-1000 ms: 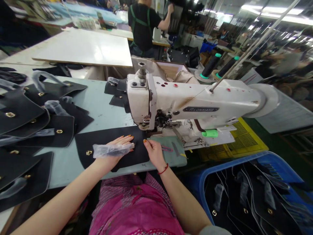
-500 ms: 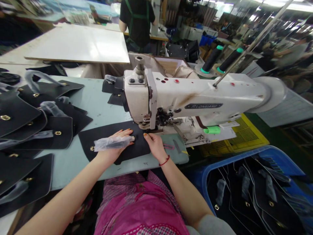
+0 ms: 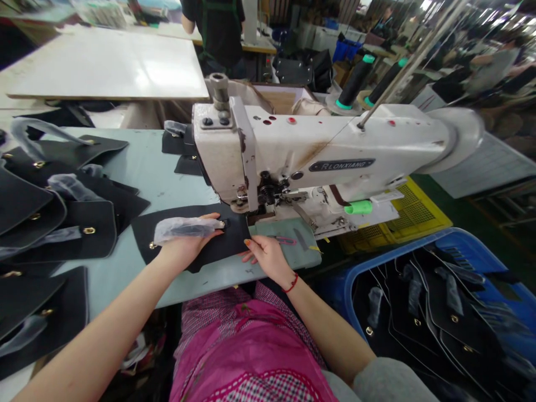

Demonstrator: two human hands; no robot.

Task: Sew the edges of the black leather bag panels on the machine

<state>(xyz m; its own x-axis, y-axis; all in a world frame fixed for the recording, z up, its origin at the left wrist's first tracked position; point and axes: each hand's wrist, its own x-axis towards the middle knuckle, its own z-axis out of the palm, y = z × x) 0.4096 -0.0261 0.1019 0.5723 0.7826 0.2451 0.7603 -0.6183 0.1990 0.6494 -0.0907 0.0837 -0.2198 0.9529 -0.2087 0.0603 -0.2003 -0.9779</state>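
A black leather panel (image 3: pixel 167 224) with a gold clasp lies on the pale green table under the head of a white sewing machine (image 3: pixel 318 156). My left hand (image 3: pixel 184 245) rests flat on the panel, fingers stretched toward the needle, with a clear plastic wrap (image 3: pixel 180 228) lying over them. My right hand (image 3: pixel 266 254) sits at the panel's right edge just in front of the presser foot, fingers spread on the table. Pink-handled snips (image 3: pixel 285 240) lie right beside it.
Stacked black panels with gold clasps (image 3: pixel 54 206) cover the table's left side. A blue crate (image 3: pixel 439 312) of black pieces stands at lower right, a yellow tray (image 3: pixel 419 215) behind it. Thread cones (image 3: pixel 355 81) stand behind the machine. A person in a black top (image 3: pixel 218 33) stands beyond a white board.
The panel has shifted slightly left under the machine head. My right hand has drawn back from the needle toward the table's front edge. My left hand stays flat on the panel.
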